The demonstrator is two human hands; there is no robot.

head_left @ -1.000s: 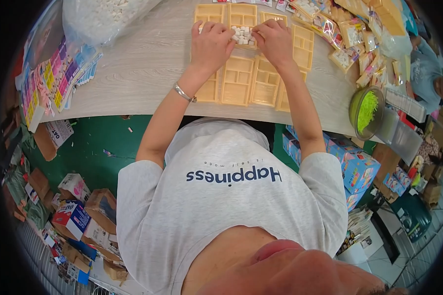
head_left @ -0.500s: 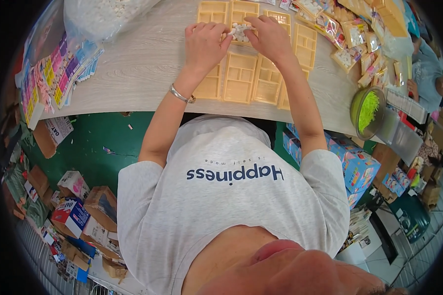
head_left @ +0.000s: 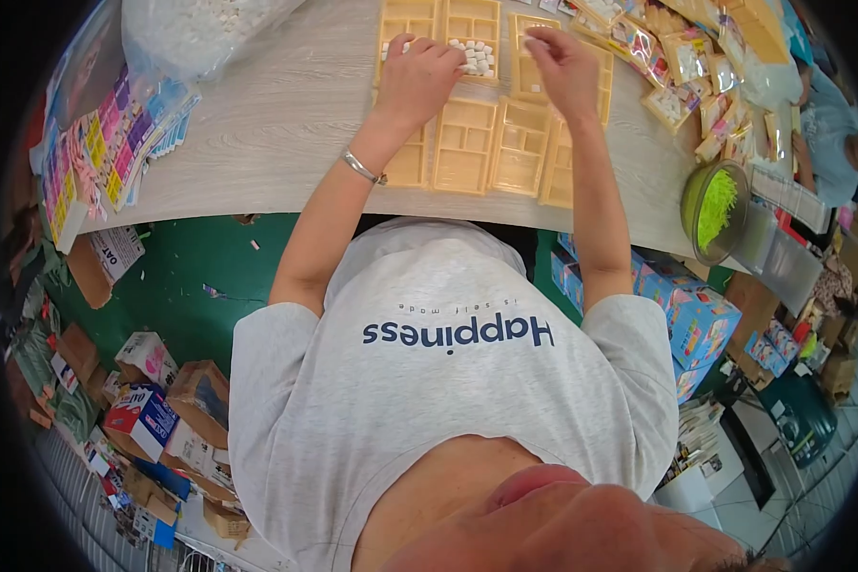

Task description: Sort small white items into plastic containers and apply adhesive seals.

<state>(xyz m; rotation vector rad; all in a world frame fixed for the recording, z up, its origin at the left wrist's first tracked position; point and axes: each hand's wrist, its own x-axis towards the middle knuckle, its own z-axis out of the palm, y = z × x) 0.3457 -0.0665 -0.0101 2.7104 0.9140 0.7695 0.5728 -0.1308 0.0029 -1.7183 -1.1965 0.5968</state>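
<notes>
Several pale yellow compartment trays (head_left: 463, 148) lie in two rows on the table in front of me. White cube-like pieces (head_left: 478, 59) fill the front compartment of the back middle tray. My left hand (head_left: 418, 84) lies over the back left tray (head_left: 410, 11), fingers bent down, with a few white pieces beside its fingertips; what it grips is hidden. Over the back right tray (head_left: 526, 67) is my right hand (head_left: 567, 78), its thumb and fingers drawn together. Anything between them is too small to name. One white piece lies in that tray, below the hand.
A clear bag of white pieces (head_left: 205, 33) and printed cards (head_left: 114, 143) sit on the left. Packed trays (head_left: 686, 67) pile up at the back right, near another person (head_left: 829, 143). A bowl of green strands (head_left: 715, 212) stands by the right table edge.
My hands have parted from the middle tray, the left going left and the right going right. The white pieces there now lie flatter, and the back right tray has shifted.
</notes>
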